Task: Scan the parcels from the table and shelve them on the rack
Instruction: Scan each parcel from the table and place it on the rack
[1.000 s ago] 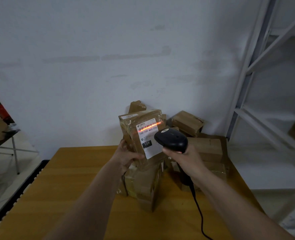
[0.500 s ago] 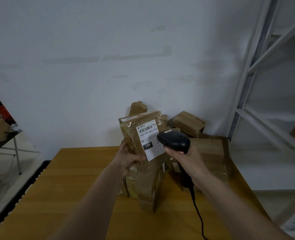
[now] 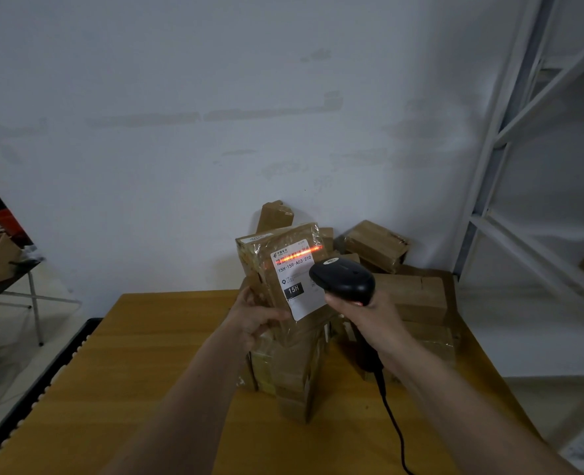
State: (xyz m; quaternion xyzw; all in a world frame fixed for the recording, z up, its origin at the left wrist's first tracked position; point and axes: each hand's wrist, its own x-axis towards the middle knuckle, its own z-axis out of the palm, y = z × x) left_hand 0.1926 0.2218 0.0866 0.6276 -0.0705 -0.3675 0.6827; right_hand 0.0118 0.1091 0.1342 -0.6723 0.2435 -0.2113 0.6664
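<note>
Your left hand (image 3: 252, 320) is curled around the lower left edge of the parcel (image 3: 283, 269), thumb across the front face and fingers tucked behind, so it's a proper grip and not just a touch. The parcel is up off the surface (image 3: 146, 371), held roughly upright with a slight tilt, label (image 3: 297, 279) facing you. You can read "15H-159-A03-210" on it and a black "15H" block lower down.

Your right hand (image 3: 369, 317) is wrapped tight around the handle of the black scanner (image 3: 343, 281), with the scanner head just right of the label and overlapping its right edge from this angle. There's a red scan line (image 3: 297, 254) lying right across the barcode at the top of the label. The scanner's cable (image 3: 393, 430) trails down past your right forearm.

So the parcel sits between your two hands, gripped by the left one and right up against the scanner nose. Below and behind it is the pile of other parcels (image 3: 413, 296) at the far right of the surface, against the wall. The rack (image 3: 499, 207) stands off to your right, just beside the surface.
</note>
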